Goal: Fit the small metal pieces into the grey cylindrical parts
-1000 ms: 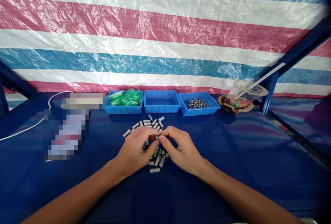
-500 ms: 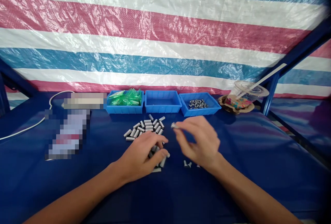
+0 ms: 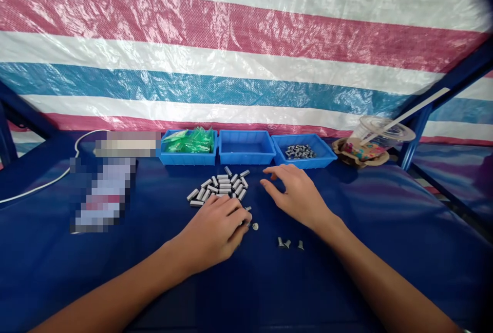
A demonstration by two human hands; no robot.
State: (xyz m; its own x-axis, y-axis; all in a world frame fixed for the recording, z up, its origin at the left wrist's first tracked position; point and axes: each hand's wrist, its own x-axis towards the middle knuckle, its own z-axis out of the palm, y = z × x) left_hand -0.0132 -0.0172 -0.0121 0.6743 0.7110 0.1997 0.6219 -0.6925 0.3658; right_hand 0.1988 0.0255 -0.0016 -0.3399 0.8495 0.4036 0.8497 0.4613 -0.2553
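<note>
Several small grey metal cylinders [image 3: 223, 187] lie in rows on the blue table cover [image 3: 365, 210]. My left hand [image 3: 213, 233] rests palm down over the near part of that pile, fingers curled with the tips closed on a cylinder at its right edge. My right hand [image 3: 298, 194] hovers to the right of the pile, fingers spread and nothing in it. Its fingertips point left, just in front of the right blue bin [image 3: 327, 154]. One loose piece [image 3: 254, 226] lies beside my left fingertips. Three tiny pieces [image 3: 288, 243] lie below my right wrist.
Three blue bins stand in a row at the back: green packets [image 3: 190, 140] in the left one, the middle bin [image 3: 246, 158] bare, grey parts [image 3: 300, 151] in the right one. A plastic cup [image 3: 375, 135] stands at the back right by a blue post [image 3: 412, 138]. A white cable [image 3: 38, 187] runs at the left.
My hands, joined over the pile a second ago, have parted. The right hand carried a small piece up and right; now it is open and empty. The left hand stayed on the pile.
</note>
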